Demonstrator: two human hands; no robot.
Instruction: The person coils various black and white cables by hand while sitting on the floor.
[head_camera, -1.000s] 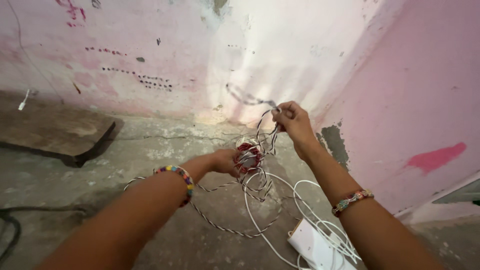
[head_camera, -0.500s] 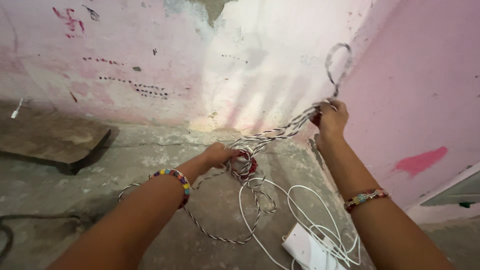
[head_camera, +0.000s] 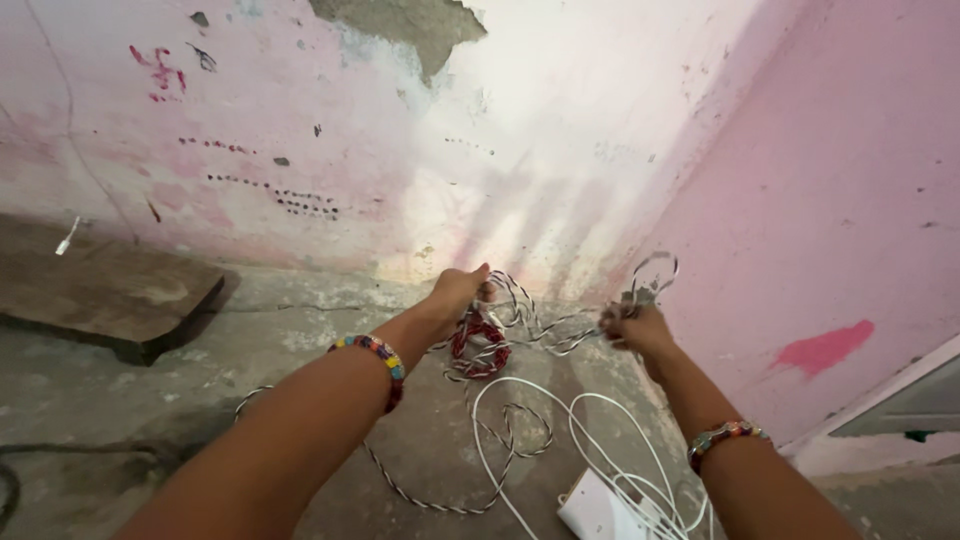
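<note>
L hand (head_camera: 455, 292) on red coil (head_camera: 478, 340), R hand (head_camera: 632, 328) gripping striped cord (head_camera: 560, 338)

Single head-worn view, looking down and forward along both forearms, close over the concrete floor (head_camera: 150, 400), facing a pink wall corner (head_camera: 640, 200)

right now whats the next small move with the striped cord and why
Probably draw the right hand out to the side to take up slack. It grips a bunch of striped cord that sags in loose loops toward the red coil under the left hand. More of the cord lies slack on the floor, crossing the white cable.
</note>
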